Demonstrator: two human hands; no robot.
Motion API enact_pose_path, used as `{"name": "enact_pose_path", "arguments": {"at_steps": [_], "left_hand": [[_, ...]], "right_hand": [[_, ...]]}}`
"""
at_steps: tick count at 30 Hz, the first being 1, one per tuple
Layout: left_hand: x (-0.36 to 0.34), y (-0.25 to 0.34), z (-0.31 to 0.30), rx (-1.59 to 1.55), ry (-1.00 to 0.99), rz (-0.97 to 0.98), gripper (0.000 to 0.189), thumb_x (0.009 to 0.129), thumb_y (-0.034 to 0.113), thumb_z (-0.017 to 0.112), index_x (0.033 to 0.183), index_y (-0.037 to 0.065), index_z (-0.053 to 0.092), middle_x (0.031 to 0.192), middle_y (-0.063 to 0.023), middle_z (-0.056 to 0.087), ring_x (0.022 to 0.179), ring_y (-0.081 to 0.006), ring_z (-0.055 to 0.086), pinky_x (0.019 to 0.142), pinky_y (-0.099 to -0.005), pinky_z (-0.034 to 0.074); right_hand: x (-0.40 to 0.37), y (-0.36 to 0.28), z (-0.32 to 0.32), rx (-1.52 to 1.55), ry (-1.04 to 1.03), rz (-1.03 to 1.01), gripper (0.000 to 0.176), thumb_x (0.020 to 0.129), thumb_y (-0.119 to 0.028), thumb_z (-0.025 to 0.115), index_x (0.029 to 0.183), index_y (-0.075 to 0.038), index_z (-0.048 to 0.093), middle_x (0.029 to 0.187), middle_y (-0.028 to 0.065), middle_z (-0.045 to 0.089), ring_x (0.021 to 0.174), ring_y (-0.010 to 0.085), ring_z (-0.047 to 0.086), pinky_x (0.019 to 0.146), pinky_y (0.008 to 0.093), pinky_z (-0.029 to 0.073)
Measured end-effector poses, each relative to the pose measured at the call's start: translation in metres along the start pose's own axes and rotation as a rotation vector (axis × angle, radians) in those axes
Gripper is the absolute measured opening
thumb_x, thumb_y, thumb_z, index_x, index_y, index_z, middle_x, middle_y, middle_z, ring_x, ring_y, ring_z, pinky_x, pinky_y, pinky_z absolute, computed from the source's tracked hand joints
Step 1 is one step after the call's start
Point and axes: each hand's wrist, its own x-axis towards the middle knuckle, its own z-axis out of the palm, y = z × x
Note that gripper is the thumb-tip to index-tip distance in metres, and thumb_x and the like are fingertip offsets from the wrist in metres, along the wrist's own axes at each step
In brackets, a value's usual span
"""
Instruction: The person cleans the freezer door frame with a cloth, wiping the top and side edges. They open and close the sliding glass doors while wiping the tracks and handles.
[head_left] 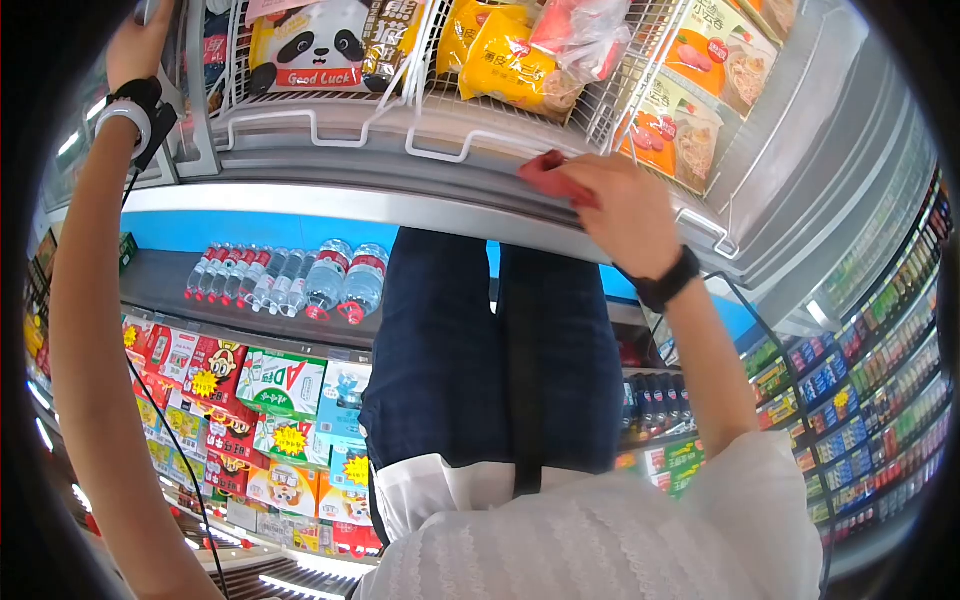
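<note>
Red cloth (556,178), bunched in right hand (628,212), at front rim of freezer (350,168). Probably light, soft, limp, hardly fragile; perhaps slippery if damp. Best gripped by gathered middle, loose end kept free. Right fingers folded narrow around it. Left hand (137,48) up by freezer's left end, cut off at top of view; finger spread impossible to make out. Inside freezer: panda packet (320,45), yellow bags (510,65).

Metal-rimmed display chest (330,203), white wire baskets (320,104), panda-printed pack (320,50), yellow bags (510,65), orange-and-white packs (655,135)
</note>
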Motion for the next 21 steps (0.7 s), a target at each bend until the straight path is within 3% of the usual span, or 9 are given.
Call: {"name": "enact_pose_path", "arguments": {"at_steps": [1,3,7,9,12,15,19,21], "left_hand": [[0.0,0.001,-0.002,-0.003,-0.002,0.005,0.08,0.072,0.067,0.055,0.112,-0.002,0.06,0.107,-0.025,0.061,0.107,-0.0388,0.056,0.091,-0.0396,0.042],[0.002,-0.001,-0.002,0.071,-0.091,-0.079,0.081,0.072,0.066,0.055,0.114,-0.002,0.058,0.11,-0.0249,0.061,0.108,-0.0386,0.055,0.091,-0.0396,0.042],[0.004,-0.013,0.001,0.057,-0.077,-0.04,0.081,0.071,0.066,0.056,0.116,-0.002,0.057,0.11,-0.0247,0.06,0.108,-0.0385,0.055,0.091,-0.0396,0.042],[0.007,-0.011,0.0,0.12,-0.141,-0.013,0.081,0.071,0.066,0.056,0.116,-0.002,0.057,0.11,-0.0245,0.06,0.108,-0.0383,0.055,0.091,-0.0395,0.042],[0.002,-0.008,0.003,0.061,-0.059,0.006,0.074,0.072,0.064,0.054,0.112,0.002,0.06,0.108,-0.023,0.061,0.106,-0.0395,0.056,0.09,-0.0402,0.043],[0.003,-0.016,0.005,0.105,-0.148,-0.091,0.076,0.073,0.066,0.051,0.114,0.003,0.059,0.111,-0.0236,0.06,0.109,-0.0398,0.054,0.093,-0.0404,0.041],[0.004,-0.023,0.009,0.111,-0.108,-0.025,0.08,0.073,0.069,0.047,0.116,0.003,0.059,0.115,-0.0249,0.058,0.112,-0.0397,0.052,0.095,-0.0406,0.039],[0.006,-0.029,0.012,0.155,-0.153,-0.016,0.082,0.074,0.071,0.045,0.117,0.002,0.058,0.117,-0.025,0.056,0.113,-0.0396,0.051,0.095,-0.041,0.039]], "right_hand": [[0.002,-0.003,0.009,0.002,0.002,0.006,0.02,0.07,-0.005,0.06,0.089,-0.008,0.065,0.085,0.0019,0.065,0.08,0.0201,0.061,0.062,0.0343,0.051],[0.002,-0.006,0.022,-0.116,-0.196,0.099,0.031,0.067,-0.004,0.058,0.096,-0.01,0.065,0.096,0.0005,0.064,0.089,0.024,0.057,0.068,0.0375,0.051],[-0.008,-0.013,0.021,-0.092,-0.12,0.141,0.028,0.067,-0.004,0.059,0.094,-0.012,0.065,0.093,-0.0014,0.063,0.084,0.0237,0.057,0.065,0.0371,0.05],[-0.006,-0.016,0.015,-0.134,-0.257,0.213,0.029,0.067,-0.003,0.058,0.094,-0.012,0.065,0.093,-0.0013,0.064,0.085,0.0241,0.057,0.066,0.0376,0.05],[-0.013,-0.015,0.014,-0.088,-0.234,0.258,0.032,0.067,-0.003,0.057,0.096,-0.012,0.066,0.091,0.0003,0.065,0.085,0.0255,0.057,0.069,0.0372,0.05],[-0.022,-0.013,0.005,-0.012,-0.186,0.306,0.035,0.067,-0.002,0.057,0.099,-0.012,0.067,0.09,0.0037,0.065,0.085,0.0281,0.058,0.072,0.038,0.049],[-0.051,0.023,-0.018,-0.074,-0.27,0.403,0.036,0.067,-0.002,0.057,0.101,-0.012,0.067,0.094,0.0062,0.065,0.084,0.0304,0.058,0.074,0.0391,0.048],[-0.061,0.039,-0.031,-0.097,-0.324,0.443,0.031,0.068,-0.004,0.058,0.096,-0.013,0.068,0.093,0.0034,0.067,0.085,0.0272,0.059,0.073,0.0391,0.05]]}}
